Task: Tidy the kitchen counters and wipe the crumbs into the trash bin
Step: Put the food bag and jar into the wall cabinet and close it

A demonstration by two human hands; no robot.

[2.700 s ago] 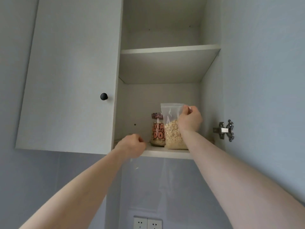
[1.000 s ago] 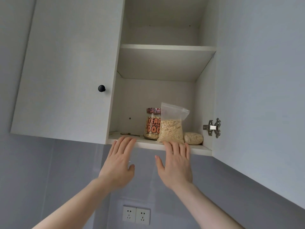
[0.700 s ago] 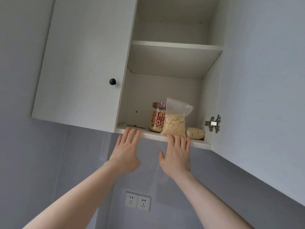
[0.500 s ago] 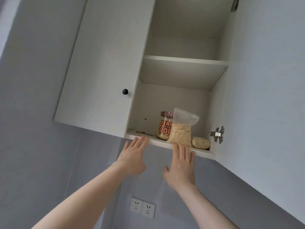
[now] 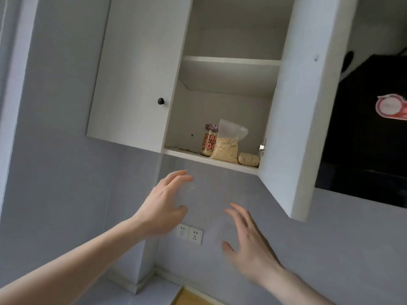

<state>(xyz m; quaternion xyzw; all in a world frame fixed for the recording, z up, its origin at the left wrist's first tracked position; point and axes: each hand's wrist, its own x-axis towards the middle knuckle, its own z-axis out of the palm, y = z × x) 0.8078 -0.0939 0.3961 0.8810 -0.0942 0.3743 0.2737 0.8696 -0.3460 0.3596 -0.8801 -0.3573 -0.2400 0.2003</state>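
I see the bag [image 5: 228, 144] standing at the shelf [image 5: 211, 160] lip between the jar [image 5: 209, 140] and a pouch [image 5: 249, 159]; it looks top-heavy and may tip out. Both my left hand [image 5: 164, 211] and right hand [image 5: 248, 247] hang below, fingers spread and empty, near the open door [image 5: 308, 106], which I could bump.

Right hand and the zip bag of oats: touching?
Apart. The head view shows the right hand open, well below the cabinet shelf, with bare wall between it and the zip bag of oats.
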